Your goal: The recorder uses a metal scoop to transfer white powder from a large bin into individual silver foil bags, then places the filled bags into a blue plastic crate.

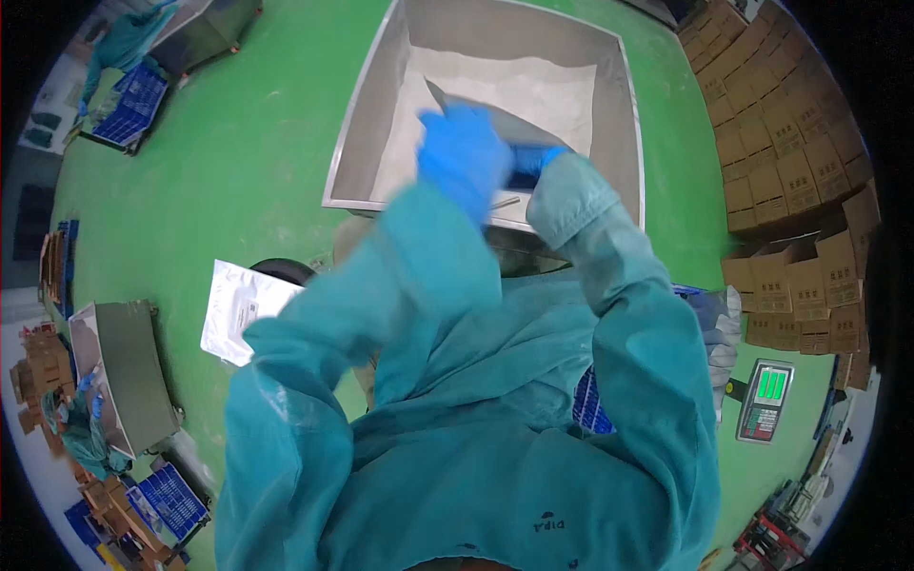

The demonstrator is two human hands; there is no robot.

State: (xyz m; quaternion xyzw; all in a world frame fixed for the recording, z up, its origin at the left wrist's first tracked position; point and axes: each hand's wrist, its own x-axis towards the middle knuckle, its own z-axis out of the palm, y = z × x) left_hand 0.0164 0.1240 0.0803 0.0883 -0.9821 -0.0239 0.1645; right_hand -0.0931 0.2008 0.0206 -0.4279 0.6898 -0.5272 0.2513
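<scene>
Both my hands wear blue gloves and are over a metal bin (632, 121) that holds white powder (550, 89). My left hand (464, 157) is motion-blurred at the near side of a grey, thin-edged object (510, 127). It could be a scoop or a pouch. Whether the left fingers grip it cannot be told. My right hand (530, 163) is closed at the object's lower right edge, partly hidden by my left hand. A short metal bar (505, 203) shows at the bin's near rim, below my hands.
A white pouch (239, 310) bearing print lies left of me, by a dark round thing (282, 270). On the right are a lit scale display (765, 400), white pouches (720, 328) and stacked cartons (785, 160). Two co-workers (132, 43) (82, 435) stand at metal bins on the left.
</scene>
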